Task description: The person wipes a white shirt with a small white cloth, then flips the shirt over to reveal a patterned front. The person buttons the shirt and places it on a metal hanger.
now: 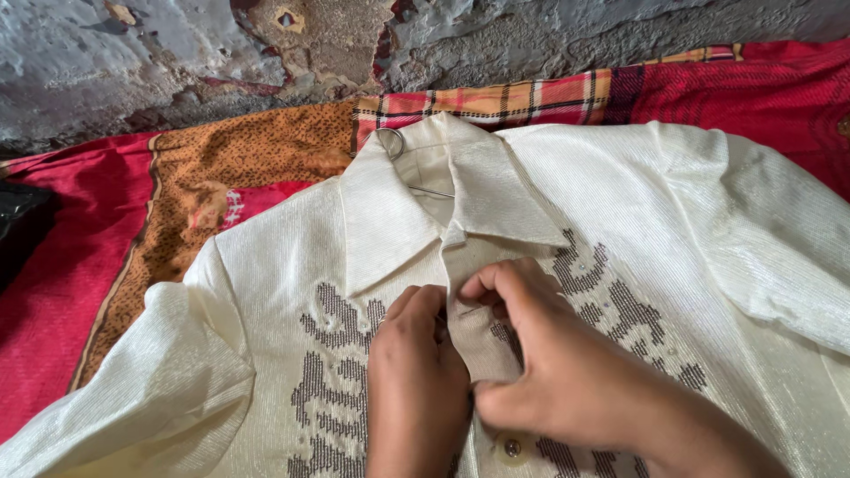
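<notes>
A cream shirt [292, 265] with dark beaded patterns on the chest lies face up on patterned cloths. A wire hanger [396, 146] sits inside its collar [443, 190]. My left hand [416, 389] and my right hand [567, 363] meet at the front placket [482, 341] just below the collar. My right thumb and fingers pinch the placket's edge. My left fingers press against the same strip from the left. A round button [512, 448] shows lower down between my wrists.
Red, orange and plaid cloths [80, 257] cover the surface under the shirt. A rough, peeling wall [266, 53] runs along the back. Something dark [22, 226] lies at the far left edge.
</notes>
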